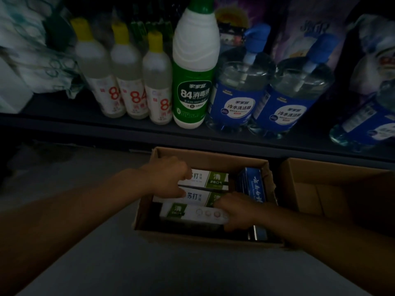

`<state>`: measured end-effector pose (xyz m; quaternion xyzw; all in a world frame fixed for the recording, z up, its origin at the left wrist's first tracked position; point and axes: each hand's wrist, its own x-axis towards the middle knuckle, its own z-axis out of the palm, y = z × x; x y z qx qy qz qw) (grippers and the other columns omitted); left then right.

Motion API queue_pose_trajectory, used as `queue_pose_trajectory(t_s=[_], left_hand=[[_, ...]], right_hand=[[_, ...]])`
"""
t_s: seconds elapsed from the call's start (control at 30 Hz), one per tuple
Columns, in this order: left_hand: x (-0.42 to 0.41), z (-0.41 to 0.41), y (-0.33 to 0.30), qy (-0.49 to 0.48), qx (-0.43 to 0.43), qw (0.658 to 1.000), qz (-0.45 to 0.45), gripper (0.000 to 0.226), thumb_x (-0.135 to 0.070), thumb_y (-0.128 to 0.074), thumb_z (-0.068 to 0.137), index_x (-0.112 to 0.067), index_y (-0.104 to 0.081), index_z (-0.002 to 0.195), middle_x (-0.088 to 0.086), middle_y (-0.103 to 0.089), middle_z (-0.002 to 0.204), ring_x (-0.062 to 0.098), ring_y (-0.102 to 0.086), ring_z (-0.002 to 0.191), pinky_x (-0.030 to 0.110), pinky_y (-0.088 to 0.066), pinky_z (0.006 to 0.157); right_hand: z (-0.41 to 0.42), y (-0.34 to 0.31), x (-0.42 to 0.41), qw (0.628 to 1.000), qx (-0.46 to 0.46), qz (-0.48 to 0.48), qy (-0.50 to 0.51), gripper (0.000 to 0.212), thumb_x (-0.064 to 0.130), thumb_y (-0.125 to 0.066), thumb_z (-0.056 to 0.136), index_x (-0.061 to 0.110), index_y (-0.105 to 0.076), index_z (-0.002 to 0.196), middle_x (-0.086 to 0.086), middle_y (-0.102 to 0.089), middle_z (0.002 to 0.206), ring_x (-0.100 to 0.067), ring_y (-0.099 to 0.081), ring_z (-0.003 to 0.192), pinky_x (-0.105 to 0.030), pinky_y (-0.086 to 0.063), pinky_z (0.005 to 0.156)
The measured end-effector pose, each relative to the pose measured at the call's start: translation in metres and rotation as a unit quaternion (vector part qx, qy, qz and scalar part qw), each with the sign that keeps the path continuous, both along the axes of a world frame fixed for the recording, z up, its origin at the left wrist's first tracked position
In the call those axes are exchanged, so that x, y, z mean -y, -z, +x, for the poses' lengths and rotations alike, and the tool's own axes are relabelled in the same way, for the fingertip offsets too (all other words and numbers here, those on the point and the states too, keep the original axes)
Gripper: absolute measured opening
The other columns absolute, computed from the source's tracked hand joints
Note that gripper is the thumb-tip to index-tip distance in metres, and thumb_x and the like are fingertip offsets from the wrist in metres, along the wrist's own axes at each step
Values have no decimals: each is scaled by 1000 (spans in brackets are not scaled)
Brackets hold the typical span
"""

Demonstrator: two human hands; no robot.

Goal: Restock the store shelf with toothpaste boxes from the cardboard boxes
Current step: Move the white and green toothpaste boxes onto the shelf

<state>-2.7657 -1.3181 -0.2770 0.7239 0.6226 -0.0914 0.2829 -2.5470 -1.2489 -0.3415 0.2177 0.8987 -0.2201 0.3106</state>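
Head view: inside the cardboard box [147, 201], left hand [168, 178] and right hand [237, 212] grip crosswise-lying toothpaste boxes [205, 197].

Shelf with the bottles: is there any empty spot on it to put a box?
Yes: the dark shelf is bare left of the yellow-capped bottles, beside the white packages. From there rightward it is crowded: green bottle, then blue-labelled bottles.

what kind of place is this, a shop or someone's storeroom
Most likely a shop aisle. A dark shelf carries rows of identical disinfectant bottles and blue-labelled detergent bottles, and an open cardboard box of toothpaste boxes sits on the floor below.
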Motion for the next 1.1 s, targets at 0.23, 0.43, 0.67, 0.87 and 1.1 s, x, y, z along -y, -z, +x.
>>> queue_pose_trajectory(t_s=[0.23,0.43,0.67,0.87,1.1], left_hand=[[-1,-13,-59,-4,22,999,30,35,-38,-70,83,-22,-67,115,-7,-68,111,9,-62,95,33,-53,84],[-19,-8,-163,-11,25,993,113,35,-36,-70,83,-19,-66,114,-6,-69,109,8,-63,93,32,-55,85],[-38,-2,-317,-13,37,977,209,50,-36,-71,82,-22,-58,128,-10,-64,121,1,-60,103,19,-51,89],[-63,-1,-412,-40,88,967,235,49,-32,-74,80,-23,-59,126,-11,-65,117,-2,-62,101,15,-49,88],[-112,7,-466,-98,86,969,211,67,-41,-80,68,-25,-57,129,-15,-60,124,3,-54,115,32,-40,107]], right_hand=[[-6,-91,-20,999,-21,2,34,32,26,-73,75,13,-63,102,-3,-64,97,-17,-60,83,-33,-52,69],[7,-214,-32,995,-59,39,70,38,21,-75,74,19,-64,110,1,-66,99,-14,-63,86,-31,-55,72],[24,-361,-45,982,-111,124,91,31,20,-73,74,19,-64,104,7,-65,93,-7,-61,79,-20,-51,62],[37,-467,-73,964,-176,186,75,33,15,-73,71,19,-67,104,2,-70,96,-12,-66,84,-37,-56,72],[38,-542,-139,950,-217,214,74,30,16,-74,78,20,-66,107,10,-69,100,1,-65,86,-18,-55,75]])
